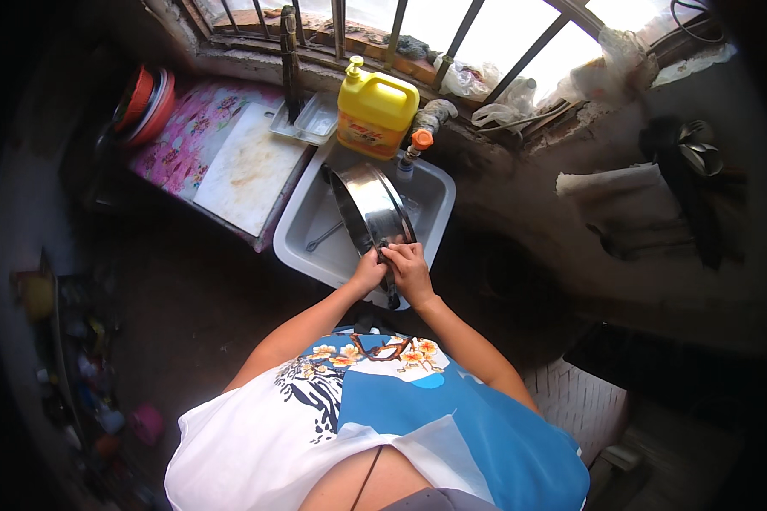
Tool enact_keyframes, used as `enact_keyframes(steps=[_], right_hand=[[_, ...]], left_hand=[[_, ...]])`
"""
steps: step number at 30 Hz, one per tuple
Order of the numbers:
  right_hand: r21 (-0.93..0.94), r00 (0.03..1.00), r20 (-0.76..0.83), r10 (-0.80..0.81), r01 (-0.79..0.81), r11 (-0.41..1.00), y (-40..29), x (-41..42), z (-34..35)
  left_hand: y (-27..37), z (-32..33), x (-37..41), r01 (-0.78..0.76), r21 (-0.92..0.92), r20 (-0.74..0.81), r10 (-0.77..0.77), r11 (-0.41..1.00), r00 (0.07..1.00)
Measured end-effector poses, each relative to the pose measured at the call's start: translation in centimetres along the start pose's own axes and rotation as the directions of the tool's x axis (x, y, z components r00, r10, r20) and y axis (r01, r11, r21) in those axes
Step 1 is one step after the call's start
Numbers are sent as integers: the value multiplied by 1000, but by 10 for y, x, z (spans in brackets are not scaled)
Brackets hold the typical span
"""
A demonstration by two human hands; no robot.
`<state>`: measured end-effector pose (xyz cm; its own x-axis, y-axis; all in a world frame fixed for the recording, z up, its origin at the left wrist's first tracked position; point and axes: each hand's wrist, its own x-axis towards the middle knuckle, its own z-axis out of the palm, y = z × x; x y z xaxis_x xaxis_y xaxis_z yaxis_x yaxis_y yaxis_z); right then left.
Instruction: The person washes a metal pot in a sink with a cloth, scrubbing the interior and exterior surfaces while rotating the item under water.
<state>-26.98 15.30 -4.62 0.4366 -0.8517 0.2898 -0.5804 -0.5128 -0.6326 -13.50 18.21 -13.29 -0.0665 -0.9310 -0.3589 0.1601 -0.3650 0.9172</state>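
Note:
A shiny metal pot or steamer tier (378, 203) stands tilted on its side in the light grey sink (286, 239). My left hand (369, 273) grips its near edge, thumb towards the rim. Right beside it, my right hand (410, 269) presses its fingers on the outer wall close to a dark fitting. Whether a cloth or scrubber is under those fingers, I cannot tell. Dark handle-like parts show at both ends of the vessel. On the sink's floor, left of the vessel, lies a thin metal utensil (325, 237).
A yellow detergent jug (378, 105) stands behind the sink, beside an orange-handled tap (422, 139). To the left are a white cutting board (252, 169), clear plastic trays (316, 119) and stacked basins (146, 108) on a floral-covered table. Utensils (700, 147) hang on the right wall.

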Motion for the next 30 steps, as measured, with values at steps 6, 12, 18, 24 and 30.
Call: enact_keyframes(steps=[6,12,18,24,30], right_hand=[[-119,980,-194,42,-66,991,16,69,2],[-14,990,-135,31,-34,999,4,67,15],[-5,990,-134,53,-54,999,-2,-3,10],[2,927,-319,198,-209,978,17,44,-2],[55,956,-167,240,-234,971,0,-34,10]], left_hand=[[24,6,-6,17,55,33,-19,998,999],[6,-2,1,9,43,46,-11,999,999],[-3,-2,-1,-51,37,8,51,998,999],[13,-4,1,105,101,56,-111,989,992],[65,-15,18,297,-270,75,-287,916,955]])
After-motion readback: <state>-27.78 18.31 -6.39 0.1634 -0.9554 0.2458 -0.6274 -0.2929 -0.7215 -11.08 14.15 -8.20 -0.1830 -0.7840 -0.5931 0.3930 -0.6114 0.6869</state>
